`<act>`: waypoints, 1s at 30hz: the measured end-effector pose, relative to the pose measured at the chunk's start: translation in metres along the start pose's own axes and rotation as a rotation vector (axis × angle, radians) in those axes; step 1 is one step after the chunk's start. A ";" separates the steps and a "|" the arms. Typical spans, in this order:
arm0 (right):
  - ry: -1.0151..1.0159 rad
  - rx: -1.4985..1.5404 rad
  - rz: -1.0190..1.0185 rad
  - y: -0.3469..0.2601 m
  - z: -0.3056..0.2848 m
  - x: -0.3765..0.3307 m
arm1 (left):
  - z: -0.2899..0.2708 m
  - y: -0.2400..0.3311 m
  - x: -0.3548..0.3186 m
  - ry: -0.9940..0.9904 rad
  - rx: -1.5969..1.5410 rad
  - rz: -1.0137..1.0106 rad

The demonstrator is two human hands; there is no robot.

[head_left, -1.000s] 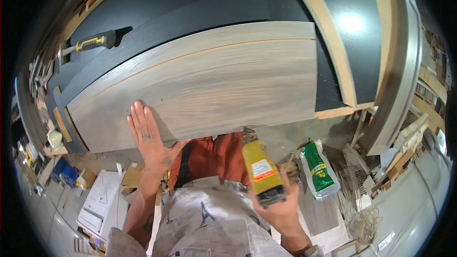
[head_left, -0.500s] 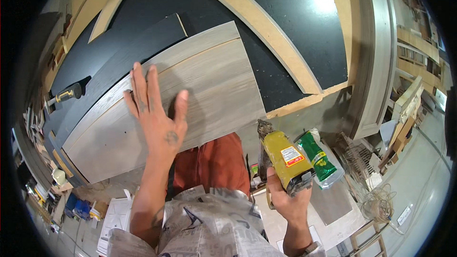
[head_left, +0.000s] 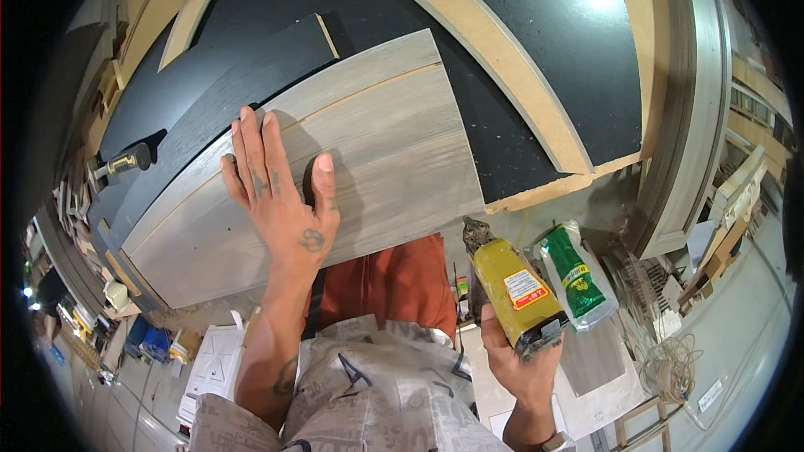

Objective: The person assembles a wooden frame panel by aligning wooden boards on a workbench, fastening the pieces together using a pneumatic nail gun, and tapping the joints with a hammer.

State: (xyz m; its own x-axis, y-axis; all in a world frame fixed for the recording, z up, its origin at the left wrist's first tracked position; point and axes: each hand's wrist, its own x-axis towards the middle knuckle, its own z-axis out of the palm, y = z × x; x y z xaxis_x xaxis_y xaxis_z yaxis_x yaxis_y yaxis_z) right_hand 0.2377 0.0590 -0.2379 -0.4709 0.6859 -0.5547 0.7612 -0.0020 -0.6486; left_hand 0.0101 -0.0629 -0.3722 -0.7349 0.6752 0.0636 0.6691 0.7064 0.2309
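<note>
- Your left hand (head_left: 280,201) lies spread flat, fingers wide apart, palm pressed on the grey wood-grain board (head_left: 368,151); it grips nothing.
- That one grey board rests on the black table (head_left: 536,42), overlapping a black board (head_left: 226,84) on its far left side.
- Your right hand (head_left: 519,364) is clenched around one yellow glue bottle (head_left: 515,289), held tilted in the air near the board's close edge, its crusted nozzle pointing up toward the board.
- One green pouch (head_left: 574,276) lies just beside the bottle.
- One pale wooden strip (head_left: 502,59) crosses the table diagonally beyond the grey board.
- A coil of cord (head_left: 670,368) sits on the floor to your right.
</note>
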 end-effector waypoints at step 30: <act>-0.129 -0.083 -0.092 0.001 -0.040 0.027 | 0.001 0.004 0.000 0.020 -0.031 -0.008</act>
State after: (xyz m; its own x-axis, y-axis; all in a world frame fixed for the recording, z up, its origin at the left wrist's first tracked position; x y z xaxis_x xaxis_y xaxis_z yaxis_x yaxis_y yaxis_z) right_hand 0.2430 0.1068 -0.2325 -0.5898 0.5813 -0.5606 0.7437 0.1205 -0.6576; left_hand 0.0127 -0.0599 -0.3724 -0.7427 0.6646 0.0812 0.6593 0.7048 0.2618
